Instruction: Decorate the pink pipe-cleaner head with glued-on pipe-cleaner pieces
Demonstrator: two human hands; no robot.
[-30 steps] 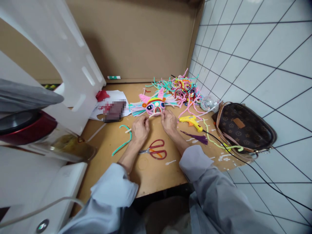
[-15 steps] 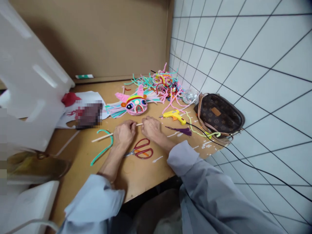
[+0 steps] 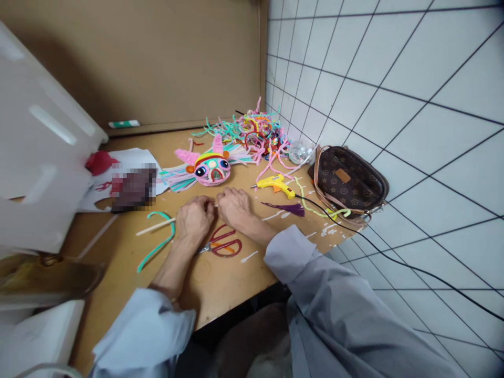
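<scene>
My left hand [image 3: 195, 219] is closed around a thin pale stick [image 3: 154, 227], whose free end juts out to the left over the table. Beside it, almost touching, my right hand [image 3: 233, 207] pinches the same stick near its other end. What lies under the fingertips is hidden. A bent turquoise pipe cleaner [image 3: 155, 251] crosses beneath the stick at the left. Just below the hands rest red-handled scissors [image 3: 226, 245], with an orange piece by the handles. Behind the hands lies a colourful animal head [image 3: 212, 170] with pink ears and big eyes.
A yellow glue gun [image 3: 277, 185] with a black cable lies right of my hands, by a purple tassel [image 3: 290, 209]. Tangled pipe cleaners [image 3: 260, 131] fill the back corner near a clear ball [image 3: 301, 152]. A brown handbag [image 3: 350, 178] stands against the tiled wall.
My hands have come closer together, so less of the stick shows between them. The whole view has shifted slightly, with the things on the table staying where they lay.
</scene>
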